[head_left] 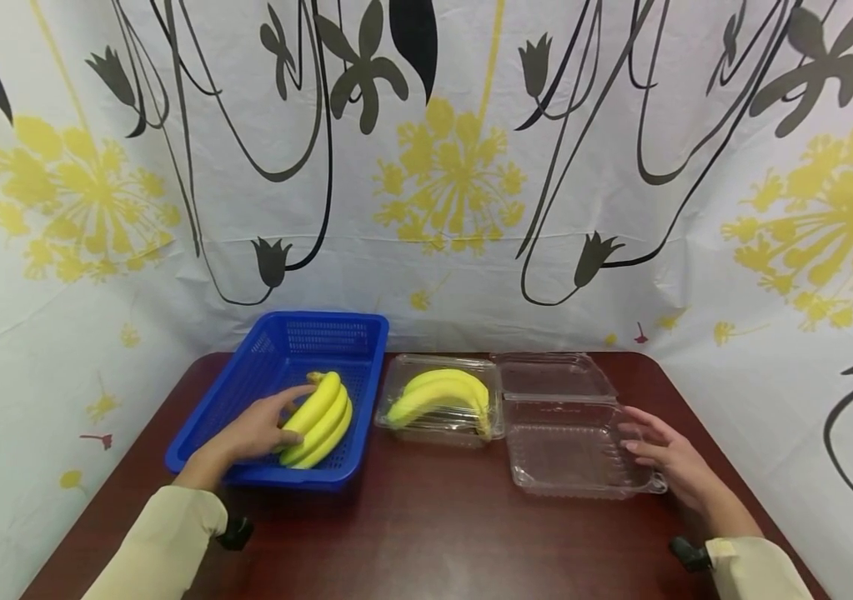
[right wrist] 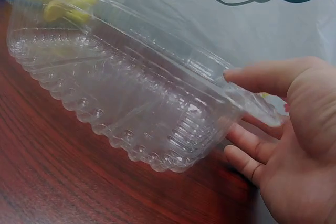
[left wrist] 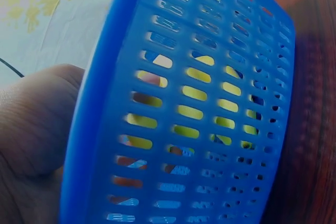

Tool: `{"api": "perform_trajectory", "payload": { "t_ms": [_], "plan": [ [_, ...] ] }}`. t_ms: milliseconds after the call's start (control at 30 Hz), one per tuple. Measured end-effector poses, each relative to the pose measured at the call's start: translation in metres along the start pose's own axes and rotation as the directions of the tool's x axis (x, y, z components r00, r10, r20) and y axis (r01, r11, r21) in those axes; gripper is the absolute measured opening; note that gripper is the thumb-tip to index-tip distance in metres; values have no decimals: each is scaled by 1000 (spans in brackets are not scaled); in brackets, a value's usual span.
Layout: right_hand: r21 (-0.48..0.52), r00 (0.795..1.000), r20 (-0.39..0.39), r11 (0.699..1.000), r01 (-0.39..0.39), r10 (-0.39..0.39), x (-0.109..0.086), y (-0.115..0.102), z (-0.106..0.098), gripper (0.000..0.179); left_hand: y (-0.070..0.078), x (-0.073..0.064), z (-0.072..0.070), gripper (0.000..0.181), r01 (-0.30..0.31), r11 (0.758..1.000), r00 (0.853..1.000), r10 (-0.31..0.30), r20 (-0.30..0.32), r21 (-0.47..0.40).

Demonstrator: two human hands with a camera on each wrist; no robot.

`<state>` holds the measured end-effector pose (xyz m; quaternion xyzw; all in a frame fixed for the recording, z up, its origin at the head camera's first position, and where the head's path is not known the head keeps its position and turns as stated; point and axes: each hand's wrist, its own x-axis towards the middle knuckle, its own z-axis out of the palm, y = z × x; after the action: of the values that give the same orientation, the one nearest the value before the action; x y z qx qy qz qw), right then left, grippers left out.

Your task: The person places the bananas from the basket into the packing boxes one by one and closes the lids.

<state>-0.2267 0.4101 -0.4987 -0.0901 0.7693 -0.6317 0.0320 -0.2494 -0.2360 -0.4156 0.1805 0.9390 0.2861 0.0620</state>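
Note:
In the head view my left hand (head_left: 257,429) grips a bunch of yellow bananas (head_left: 323,421) inside the blue plastic basket (head_left: 377,367), thumb and fingers around it. The left wrist view shows the bananas (left wrist: 194,92) only through slots in the basket wall (left wrist: 210,40), which hides most of the fingers. My right hand (head_left: 669,458) holds the right edge of a clear plastic clamshell container (head_left: 561,458) whose lid (head_left: 546,375) lies folded back. In the right wrist view the thumb and fingers (right wrist: 249,142) lie on either side of the container's (right wrist: 121,103) edge.
Between basket and opened clamshell stands a second clear container (head_left: 392,375), its lid closed over bananas (head_left: 441,396). All of it rests on a dark red wooden table (head_left: 441,533). A patterned white cloth (head_left: 456,308) hangs close around the back and sides.

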Motion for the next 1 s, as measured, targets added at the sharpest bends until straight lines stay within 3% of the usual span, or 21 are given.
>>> {"api": "perform_trajectory", "payload": {
  "t_ms": [467,667,1000],
  "plan": [
    [68,992,124,998,-10,1,2,1,0,61,10,3,-7,72,-17,997,992,7,-128,-77],
    [126,979,199,992,24,-49,2,4,-1,63,16,2,-10,70,-51,995,982,35,-186,-80],
    [114,978,201,993,27,-49,-2,8,0,61,30,4,-14,66,-89,994,948,68,-311,-55]
  ]
}}
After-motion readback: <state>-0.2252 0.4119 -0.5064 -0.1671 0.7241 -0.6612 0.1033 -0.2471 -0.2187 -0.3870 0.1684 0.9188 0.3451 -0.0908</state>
